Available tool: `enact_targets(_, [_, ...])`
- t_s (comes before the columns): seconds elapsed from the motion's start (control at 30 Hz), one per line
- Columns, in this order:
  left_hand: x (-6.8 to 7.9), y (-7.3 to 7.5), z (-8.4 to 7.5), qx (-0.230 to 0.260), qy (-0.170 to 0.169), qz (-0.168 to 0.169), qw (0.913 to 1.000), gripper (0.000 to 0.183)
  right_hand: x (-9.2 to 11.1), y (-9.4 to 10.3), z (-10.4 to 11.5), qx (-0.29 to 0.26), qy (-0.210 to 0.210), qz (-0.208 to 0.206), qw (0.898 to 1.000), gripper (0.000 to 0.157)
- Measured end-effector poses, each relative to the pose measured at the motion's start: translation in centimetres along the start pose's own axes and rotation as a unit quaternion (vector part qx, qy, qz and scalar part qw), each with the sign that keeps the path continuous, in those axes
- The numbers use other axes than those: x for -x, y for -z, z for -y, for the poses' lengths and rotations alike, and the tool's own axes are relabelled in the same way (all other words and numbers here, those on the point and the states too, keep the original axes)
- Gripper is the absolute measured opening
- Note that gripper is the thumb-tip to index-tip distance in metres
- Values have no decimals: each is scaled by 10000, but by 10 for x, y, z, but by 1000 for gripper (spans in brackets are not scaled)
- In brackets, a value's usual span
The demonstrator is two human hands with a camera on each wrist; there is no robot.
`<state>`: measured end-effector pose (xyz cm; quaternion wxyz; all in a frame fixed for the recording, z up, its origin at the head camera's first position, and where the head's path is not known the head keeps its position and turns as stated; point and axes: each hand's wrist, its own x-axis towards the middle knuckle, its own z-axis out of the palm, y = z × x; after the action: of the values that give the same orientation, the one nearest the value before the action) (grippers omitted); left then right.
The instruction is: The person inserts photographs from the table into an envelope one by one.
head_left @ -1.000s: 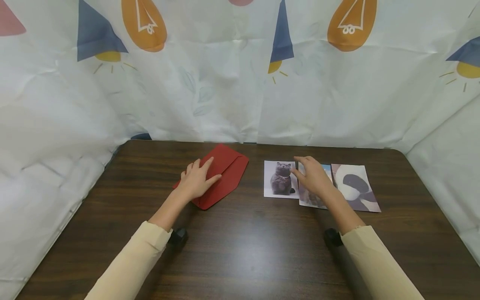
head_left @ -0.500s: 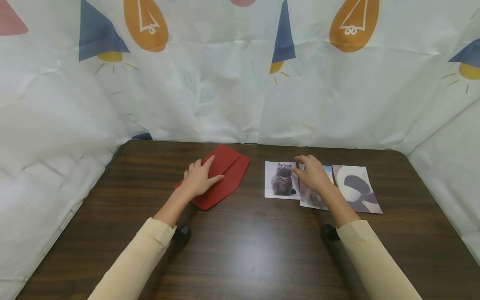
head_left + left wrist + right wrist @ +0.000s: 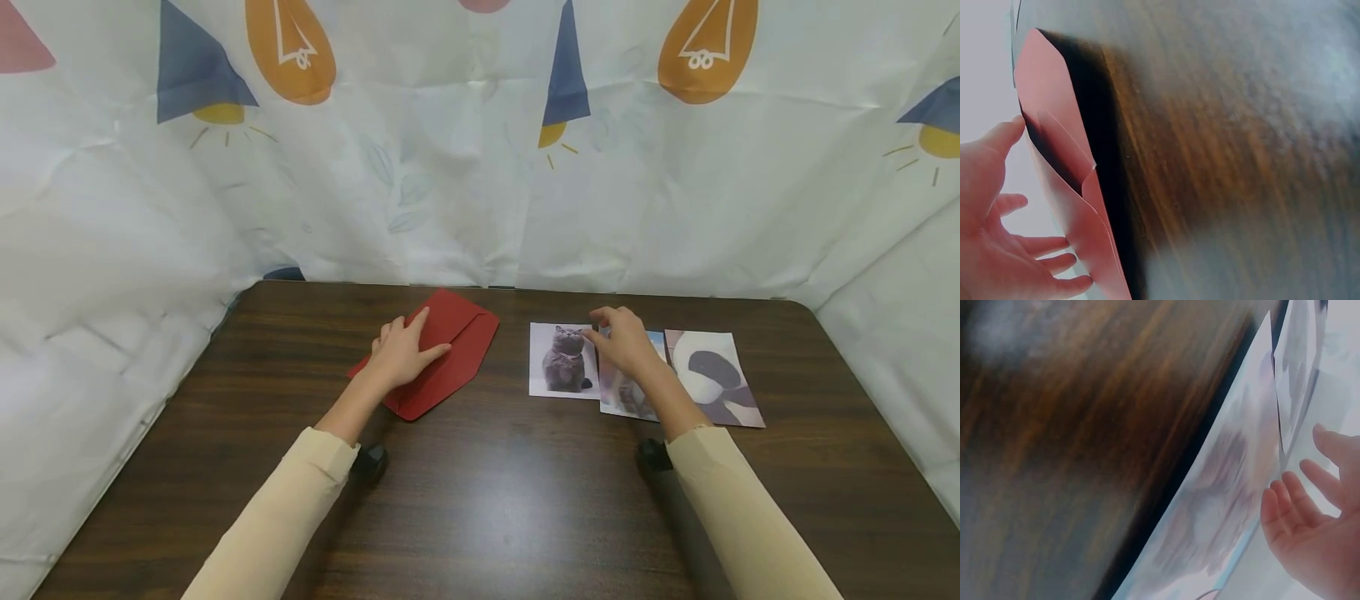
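Note:
A red envelope (image 3: 461, 350) lies slanted on the table, left of the middle. My left hand (image 3: 393, 357) is over its left part with fingers spread; in the left wrist view the thumb and several fingertips are right at the envelope's edge. Three printed pictures lie in a row on the right: a grey cat picture (image 3: 564, 358), a partly hidden middle picture (image 3: 628, 400), and a picture with a white and grey shape (image 3: 708, 375). My right hand (image 3: 626, 343) hovers over the middle picture, fingers relaxed and holding nothing, thumb towards the cat picture's edge.
The dark wooden table (image 3: 495, 500) runs back to a white curtain (image 3: 465, 183) printed with lamps and bulbs. White cloth also borders both sides. A black wrist camera (image 3: 369, 461) sits beneath the left cuff, another black wrist camera (image 3: 654, 455) beneath the right.
Both forearms have shifted slightly inward and forward, and the hands have moved only a little. The envelope and pictures lie as before; the head view has shifted slightly.

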<state>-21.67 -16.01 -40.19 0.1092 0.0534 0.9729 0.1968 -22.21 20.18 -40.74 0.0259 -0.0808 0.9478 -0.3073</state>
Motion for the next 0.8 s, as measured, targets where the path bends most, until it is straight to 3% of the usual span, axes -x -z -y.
enact_targets(0.8, [-4,-1,0,255,27,-404,9989,88,-10,0,-3,-45,-339,151,9993,43])
